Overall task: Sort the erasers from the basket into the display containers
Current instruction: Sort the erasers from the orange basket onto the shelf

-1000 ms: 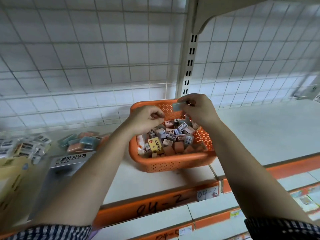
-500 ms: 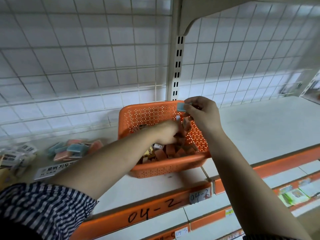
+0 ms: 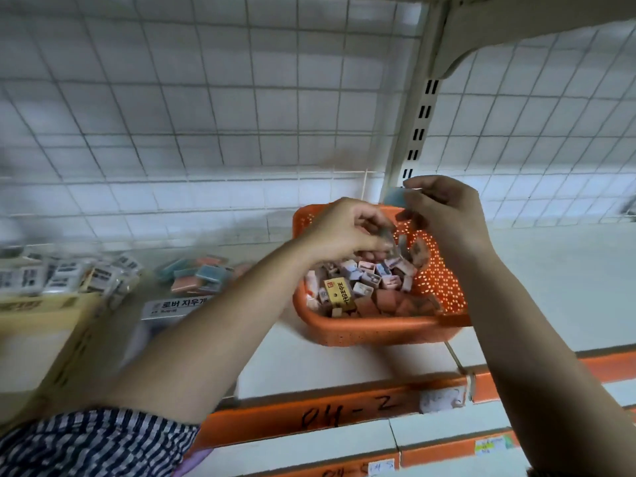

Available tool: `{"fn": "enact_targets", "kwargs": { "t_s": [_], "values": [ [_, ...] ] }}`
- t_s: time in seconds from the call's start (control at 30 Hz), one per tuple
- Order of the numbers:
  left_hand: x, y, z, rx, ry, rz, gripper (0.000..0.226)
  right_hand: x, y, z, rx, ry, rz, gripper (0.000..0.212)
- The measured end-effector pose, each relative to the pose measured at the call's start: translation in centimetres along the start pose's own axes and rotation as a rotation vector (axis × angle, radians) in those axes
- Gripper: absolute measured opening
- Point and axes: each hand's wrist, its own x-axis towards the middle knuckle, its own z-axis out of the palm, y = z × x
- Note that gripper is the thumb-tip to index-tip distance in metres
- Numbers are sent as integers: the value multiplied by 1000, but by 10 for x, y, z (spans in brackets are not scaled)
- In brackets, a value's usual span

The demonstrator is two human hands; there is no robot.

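Erasers point(image 3: 361, 284) fill the orange basket point(image 3: 378, 330) on the shelf point(image 3: 550, 270). Above it, the right hand point(image 3: 447, 215) pinches a blue eraser point(image 3: 395, 196), and the left hand point(image 3: 340, 228) pinches a small eraser point(image 3: 387, 237), blurred. Best to match colours first, then carry them left to the display containers point(image 3: 199, 275).

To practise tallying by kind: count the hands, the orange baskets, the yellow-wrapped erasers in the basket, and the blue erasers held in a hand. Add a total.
Hands: 2 (left hand, right hand)
Orange basket: 1
Yellow-wrapped eraser: 1
Blue eraser, held by right fingers: 1
Total: 5
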Motion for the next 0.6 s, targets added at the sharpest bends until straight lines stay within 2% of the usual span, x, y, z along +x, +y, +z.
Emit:
{"fn": "enact_targets", "kwargs": {
  "t_s": [0.1, 0.17, 0.27, 0.43, 0.6],
  "values": [
    [-35, 2, -42, -107, 199, 25, 16, -4, -21, 37, 89, -70, -27, 9],
    [-65, 8, -71, -146, 324, 32, 4, -10, -31, 69, 172, -139, -39, 10],
    [-118, 14, -121, -174, 493, 32, 9, -24, -43, 130, 298, -233, -20, 10],
    [-215, 5, -209, -111, 673, 36, 5, -59, -62, 244, 385, -365, 66, 13],
    [-281, -21, -282, -130, 714, -37, 30, -86, -61, 319, 387, -449, 105, 8]
  ]
}}
